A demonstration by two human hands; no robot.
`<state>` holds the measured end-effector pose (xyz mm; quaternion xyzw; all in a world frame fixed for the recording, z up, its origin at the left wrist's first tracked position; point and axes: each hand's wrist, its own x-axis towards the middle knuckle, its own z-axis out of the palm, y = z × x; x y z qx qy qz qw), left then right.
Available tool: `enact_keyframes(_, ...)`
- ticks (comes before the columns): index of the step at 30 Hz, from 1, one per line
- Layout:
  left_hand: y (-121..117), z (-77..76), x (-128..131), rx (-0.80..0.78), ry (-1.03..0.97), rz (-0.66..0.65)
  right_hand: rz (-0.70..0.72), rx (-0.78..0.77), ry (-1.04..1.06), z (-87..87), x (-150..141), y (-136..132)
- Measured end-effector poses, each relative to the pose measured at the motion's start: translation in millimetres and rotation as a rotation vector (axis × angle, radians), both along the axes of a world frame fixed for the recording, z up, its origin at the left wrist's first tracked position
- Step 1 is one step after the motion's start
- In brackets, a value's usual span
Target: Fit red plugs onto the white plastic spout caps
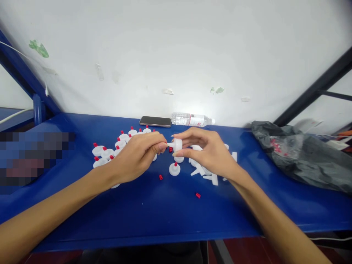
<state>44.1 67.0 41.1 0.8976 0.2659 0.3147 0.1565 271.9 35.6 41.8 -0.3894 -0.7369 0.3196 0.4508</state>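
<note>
Between both hands a white plastic nozzle cap [178, 145] is held sideways, its thin spout pointing left. My right hand [206, 148] grips its round base between thumb and fingers. My left hand [143, 152] is closed in a pinch around the spout's end; whether a red tip is inside that pinch is hidden. Just below stands a nozzle cap with a red tip [175, 169]. Loose red tips lie on the table, one red tip [161, 177] below my left hand and another red tip [198, 195] nearer the front edge.
Several red-tipped nozzle caps [107, 153] stand left, partly behind my left arm. White nozzle caps without tips [214, 179] are heaped under my right hand. Along the wall lie a phone [155, 121] and a plastic bottle [192, 120]. A dark plastic bag [297, 161] lies right on the blue table [154, 216].
</note>
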Motion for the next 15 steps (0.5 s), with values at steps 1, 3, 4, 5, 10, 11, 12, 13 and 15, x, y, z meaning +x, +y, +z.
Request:
enact_keyframes(1, -1, 0.2, 0, 0.015, -0.014, 0.01, -0.008, 0.02, 0.012, -2.4, -2, 0)
enact_keyframes(3, -2, 1.0, -1, 0.055, -0.032, 0.017, -0.004, 0.032, 0.026, -5.7, -5, -1)
enact_keyframes(4, -3, 1.4, -2, 0.077, -0.035, 0.012, 0.006, 0.022, 0.034, -6.6, -6, -2)
enact_keyframes(5, -3, 1.9, -3, 0.099, -0.037, 0.006, 0.018, 0.002, 0.046, -7.0, -8, -3)
enact_keyframes(10, 0, 1.3, -7, 0.21, -0.032, 0.02, 0.063, -0.126, 0.14, -7.3, -13, -6)
enact_keyframes(11, 1, 0.6, -8, 0.237, -0.033, 0.02, 0.066, -0.152, 0.156, -7.4, -14, -6)
enact_keyframes(12, 2, -0.2, -8, 0.261, -0.031, 0.02, 0.067, -0.175, 0.169, -7.6, -15, -6)
enact_keyframes(13, 2, -1.1, -9, 0.283, -0.027, 0.02, 0.066, -0.192, 0.181, -7.7, -16, -6)
enact_keyframes(15, 4, -2.8, -10, 0.312, -0.005, 0.022, 0.072, -0.219, 0.197, -8.4, -18, -5)
